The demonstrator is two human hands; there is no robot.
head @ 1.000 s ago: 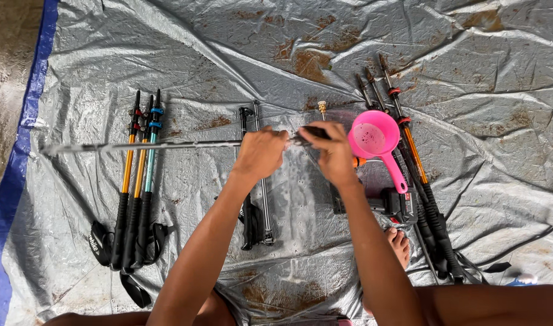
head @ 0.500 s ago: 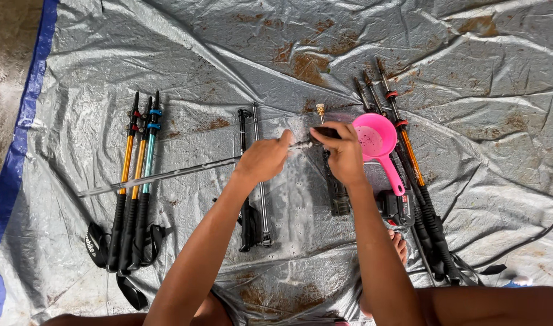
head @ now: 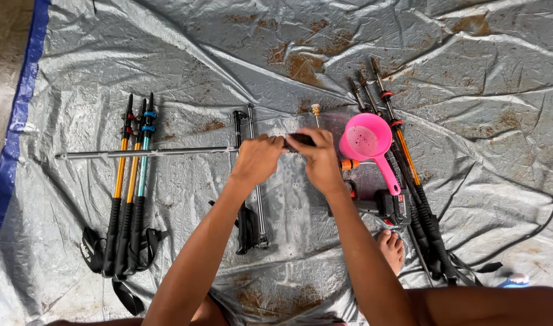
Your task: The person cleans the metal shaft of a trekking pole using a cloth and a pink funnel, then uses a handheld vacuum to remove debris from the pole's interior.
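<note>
We have only one view here, from a camera on the person's head, so no part of the scene is shared with a second view. It looks almost straight down on a grey tarp [head: 469,78] spread on the ground. The top of the frame is the far side, away from the person; the bottom is the near side, where we see the forearms and a bare foot [head: 390,247]. The left hand [head: 256,158] and the right hand [head: 318,158] meet near the middle of the frame. The camera is close, at about arm's reach, but the tarp's blue edge [head: 24,90] at the left is inside the view.
</note>
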